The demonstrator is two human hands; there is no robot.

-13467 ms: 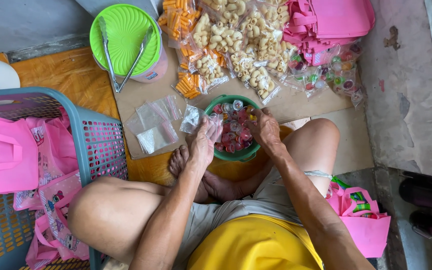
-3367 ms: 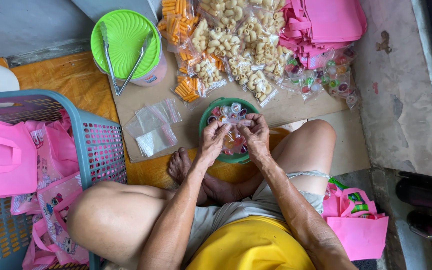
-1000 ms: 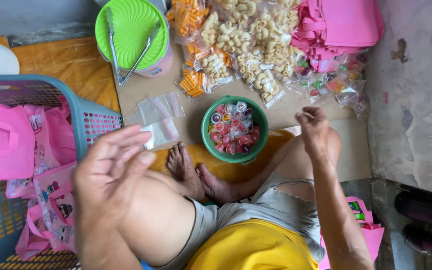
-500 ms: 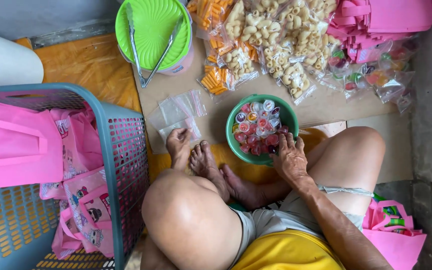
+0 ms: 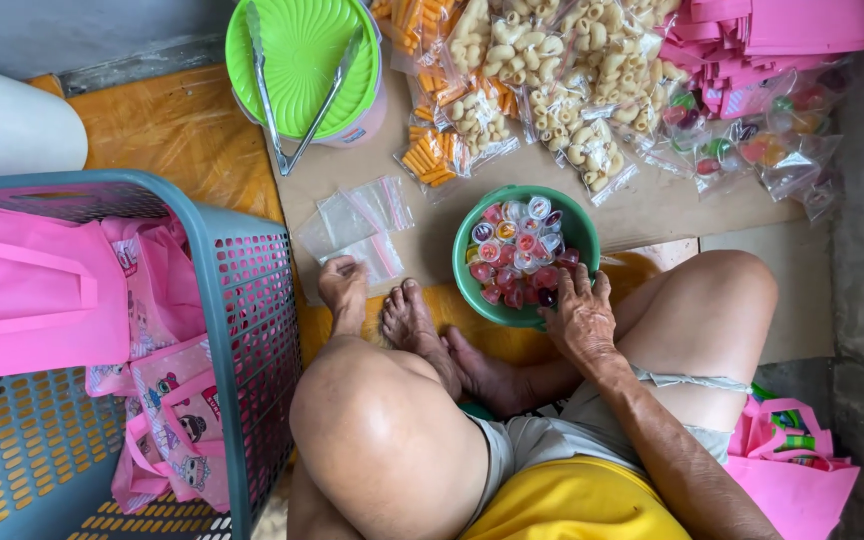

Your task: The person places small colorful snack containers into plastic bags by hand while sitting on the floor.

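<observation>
Right hand (image 5: 580,318) loosely open, fingers among small colourful jelly cups (image 5: 518,262) in round green plastic bowl (image 5: 580,222); left hand (image 5: 343,285) flat, fingertips on clear plastic bags (image 5: 357,225).

Yellow top (image 5: 577,505) at lower centre of the frame, plain fabric, no print visible. Grey-beige shorts (image 5: 542,440) above it, hem creased across the thigh right of centre, a thin folded edge showing. Arms bare, no sleeves in view. Legs bare from the shorts down, feet (image 5: 422,325) bare, no footwear. Right hand (image 5: 582,315) at centre right and left hand (image 5: 344,290) left of centre: no rings, watch or bands visible. Nails short.
</observation>
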